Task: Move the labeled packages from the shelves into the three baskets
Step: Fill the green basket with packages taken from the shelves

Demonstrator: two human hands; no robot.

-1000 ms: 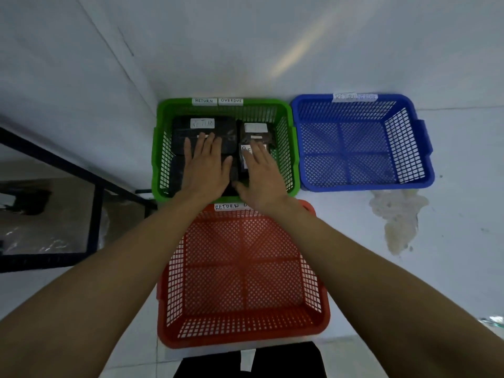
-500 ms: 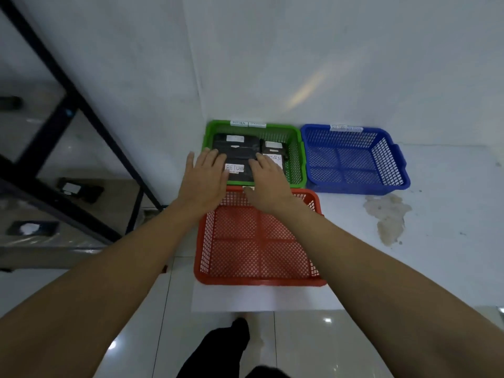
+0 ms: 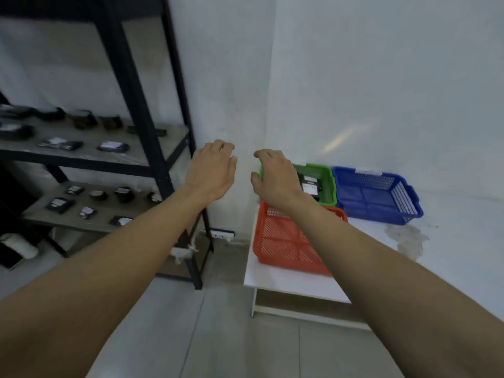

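Observation:
My left hand (image 3: 211, 170) and my right hand (image 3: 274, 177) hover empty in mid-air with loosely curled fingers, between the shelf and the baskets. The green basket (image 3: 328, 178) holds black packages with white labels (image 3: 309, 185); my right hand hides its left part. In front of it sits the red basket (image 3: 283, 244), with nothing visible inside. The blue basket (image 3: 376, 195) stands to the right, also bare. Several black labeled packages (image 3: 113, 146) lie on the upper shelf board, and more packages (image 3: 58, 204) on the lower one.
The black metal shelf frame (image 3: 136, 105) stands at the left against the wall. The baskets rest on a low white table (image 3: 294, 282) in the corner. A white roll (image 3: 20, 245) lies under the shelf. Grey floor tiles (image 3: 218, 336) spread below my arms.
Both hands have lifted off the packages in the green basket and pulled back. The view has swung left and up, bringing the shelves into sight.

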